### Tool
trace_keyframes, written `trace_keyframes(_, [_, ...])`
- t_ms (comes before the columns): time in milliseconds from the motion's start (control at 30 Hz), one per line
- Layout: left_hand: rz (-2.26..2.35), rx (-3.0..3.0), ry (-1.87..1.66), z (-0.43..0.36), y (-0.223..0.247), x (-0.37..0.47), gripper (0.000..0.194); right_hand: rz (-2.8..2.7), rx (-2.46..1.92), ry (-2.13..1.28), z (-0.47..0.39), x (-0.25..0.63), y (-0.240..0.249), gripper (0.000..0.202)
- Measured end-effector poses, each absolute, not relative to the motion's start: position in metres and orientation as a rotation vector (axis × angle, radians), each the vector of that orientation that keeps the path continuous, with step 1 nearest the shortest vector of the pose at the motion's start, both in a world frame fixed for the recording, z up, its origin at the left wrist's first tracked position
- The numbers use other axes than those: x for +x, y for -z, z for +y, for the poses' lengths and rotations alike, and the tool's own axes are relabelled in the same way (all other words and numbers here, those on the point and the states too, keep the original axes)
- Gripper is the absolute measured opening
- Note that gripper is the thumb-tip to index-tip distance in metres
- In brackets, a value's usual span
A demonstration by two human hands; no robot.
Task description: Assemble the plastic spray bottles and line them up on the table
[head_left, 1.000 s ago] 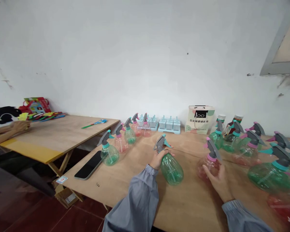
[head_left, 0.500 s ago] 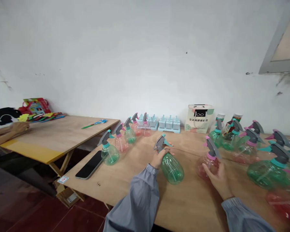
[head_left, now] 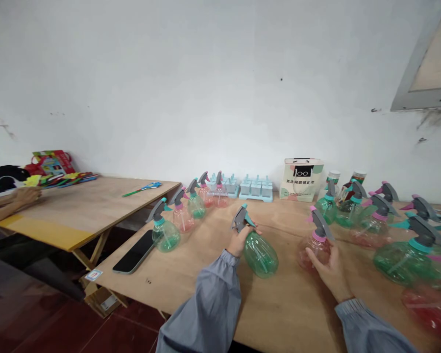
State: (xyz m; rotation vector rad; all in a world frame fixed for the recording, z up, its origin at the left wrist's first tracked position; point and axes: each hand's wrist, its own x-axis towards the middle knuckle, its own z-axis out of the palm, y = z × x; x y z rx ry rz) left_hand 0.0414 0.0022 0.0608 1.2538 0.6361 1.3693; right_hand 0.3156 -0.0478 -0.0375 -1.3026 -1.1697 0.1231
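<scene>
My left hand (head_left: pixel 239 240) is wrapped round the neck of a green spray bottle (head_left: pixel 261 256) with a grey and turquoise head, its body tilted to the lower right. On the right, my right hand (head_left: pixel 330 268) grips a pink spray bottle (head_left: pixel 310 252) by its body; that bottle stands on the wooden table (head_left: pixel 275 314). Left of my hands, a green spray bottle (head_left: pixel 166 235) stands beside a dark phone (head_left: pixel 134 252), with a pink spray bottle (head_left: pixel 183 218) behind it.
Several spray bottles crowd the right side, including a large green one (head_left: pixel 404 262). Pale blue moulds (head_left: pixel 256 189) and a paper bag (head_left: pixel 301 181) stand by the wall. At the left table (head_left: pixel 73 211), another person's hands (head_left: pixel 25 196) rest near coloured strips (head_left: pixel 71 179).
The whole view has shifted slightly. Both my hands keep their grips on the same bottles. At the left table, the other person's hands no longer overlap the yellow piece.
</scene>
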Motion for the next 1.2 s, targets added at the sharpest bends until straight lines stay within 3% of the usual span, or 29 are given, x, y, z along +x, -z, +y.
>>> trace_keyframes(200, [0.580,1.303,-1.415,-0.004,-0.069,0.042,0.050,-1.150,-1.294,-0.132,-0.049,0.312,0.032,0.079])
trace_keyframes(367, [0.631,1.248,-1.448,0.001,-0.063,0.042,0.033,-1.152,-1.317,-0.146,-0.050,0.313,0.032,0.080])
trace_keyframes(667, [0.554,1.338,-1.431,-0.005,-0.067,0.041,0.046,-1.160,-1.306,-0.138,-0.050,0.313,0.033,0.078])
trace_keyframes(900, [0.639,1.401,-1.445,0.002,-0.064,0.038,0.031,-1.173,-1.285,-0.130,-0.049,0.313,0.033,0.075])
trace_keyframes(1200, [0.947,1.772,-1.653,0.032,-0.087,-0.014,0.051,-1.191,-1.261,-0.165,-0.049,0.315,0.034,0.073])
